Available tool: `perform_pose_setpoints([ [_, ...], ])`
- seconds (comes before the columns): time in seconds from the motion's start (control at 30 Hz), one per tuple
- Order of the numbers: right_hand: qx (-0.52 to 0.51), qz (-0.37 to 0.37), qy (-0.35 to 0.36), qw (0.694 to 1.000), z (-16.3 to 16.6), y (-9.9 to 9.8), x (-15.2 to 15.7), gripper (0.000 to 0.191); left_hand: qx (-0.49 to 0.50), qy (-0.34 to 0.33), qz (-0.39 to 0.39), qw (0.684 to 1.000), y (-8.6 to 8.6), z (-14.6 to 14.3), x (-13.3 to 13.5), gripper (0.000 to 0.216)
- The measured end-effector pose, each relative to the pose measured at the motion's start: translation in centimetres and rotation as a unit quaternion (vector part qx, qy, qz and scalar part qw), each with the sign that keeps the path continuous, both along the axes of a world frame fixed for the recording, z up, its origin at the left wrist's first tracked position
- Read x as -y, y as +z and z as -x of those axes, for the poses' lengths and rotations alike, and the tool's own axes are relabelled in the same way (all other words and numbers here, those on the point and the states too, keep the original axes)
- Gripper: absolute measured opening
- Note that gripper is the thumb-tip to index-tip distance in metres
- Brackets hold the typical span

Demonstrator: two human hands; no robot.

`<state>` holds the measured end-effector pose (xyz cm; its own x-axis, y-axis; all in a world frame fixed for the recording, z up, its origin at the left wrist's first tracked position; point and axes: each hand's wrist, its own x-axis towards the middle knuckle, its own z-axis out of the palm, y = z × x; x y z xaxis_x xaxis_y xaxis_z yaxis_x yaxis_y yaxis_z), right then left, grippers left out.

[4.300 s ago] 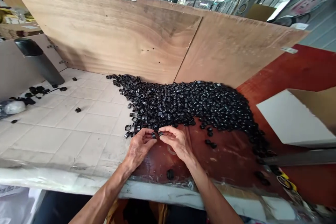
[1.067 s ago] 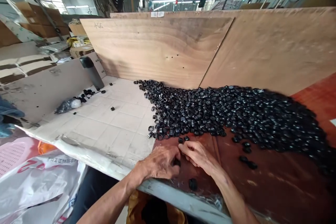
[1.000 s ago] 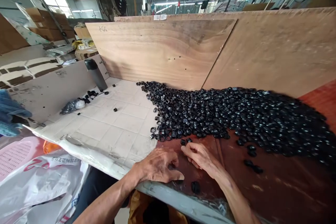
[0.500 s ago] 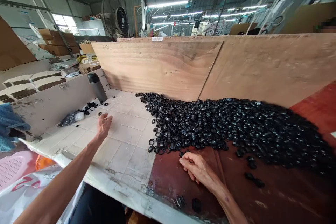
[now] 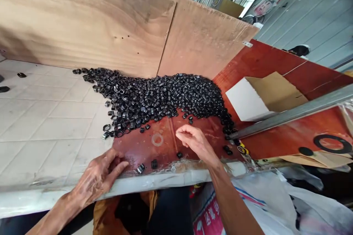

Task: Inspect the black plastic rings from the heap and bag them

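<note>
A large pile of small black plastic rings (image 5: 165, 97) lies against the plywood back wall, spread over white tile and a red-brown sheet (image 5: 162, 147). My right hand (image 5: 193, 141) hovers over that sheet just in front of the pile. Its fingers are curled in, and I cannot see what they hold, if anything. My left hand (image 5: 99, 176) rests at the table's front edge with its fingers stretched out and nothing in them. A few loose black rings (image 5: 140, 169) lie between the two hands, near the edge.
Plywood boards (image 5: 110, 25) wall off the back. A white cardboard box (image 5: 248, 99) lies open at the right, with a metal bar (image 5: 289, 114) in front of it. A flat black ring (image 5: 331, 143) lies far right. White bags (image 5: 261, 205) sit below the table edge.
My left hand has come back from its reach to the far left and now rests at the front edge. The view has swung right and down. My right hand has stayed curled near the pile.
</note>
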<state>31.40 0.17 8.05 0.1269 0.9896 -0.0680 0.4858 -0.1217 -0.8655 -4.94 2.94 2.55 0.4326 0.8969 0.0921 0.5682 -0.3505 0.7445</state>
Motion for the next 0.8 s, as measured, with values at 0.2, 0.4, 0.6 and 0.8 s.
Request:
perform_pose_setpoints([
  [0.2,0.154,-0.001,0.027,0.988,-1.4,-5.1,5.4,0.025,-0.013,-0.012,-0.005,1.0,-1.3,-0.7,0.4,0.015],
  [0.4,0.123,-0.091,0.05,0.987,3.7,-5.6,0.3,0.002,-0.004,0.038,-0.034,0.999,-1.3,-2.4,-1.0,0.009],
  [0.6,0.072,-0.025,0.22,0.972,7.8,-3.8,-7.4,0.017,-0.083,0.283,-0.113,0.949,-0.4,-2.9,-2.7,0.019],
  [0.8,0.003,-0.01,0.244,0.97,9.1,-5.0,-9.0,0.026,-0.138,0.314,-0.11,0.933,-1.4,-1.4,-3.5,0.045],
])
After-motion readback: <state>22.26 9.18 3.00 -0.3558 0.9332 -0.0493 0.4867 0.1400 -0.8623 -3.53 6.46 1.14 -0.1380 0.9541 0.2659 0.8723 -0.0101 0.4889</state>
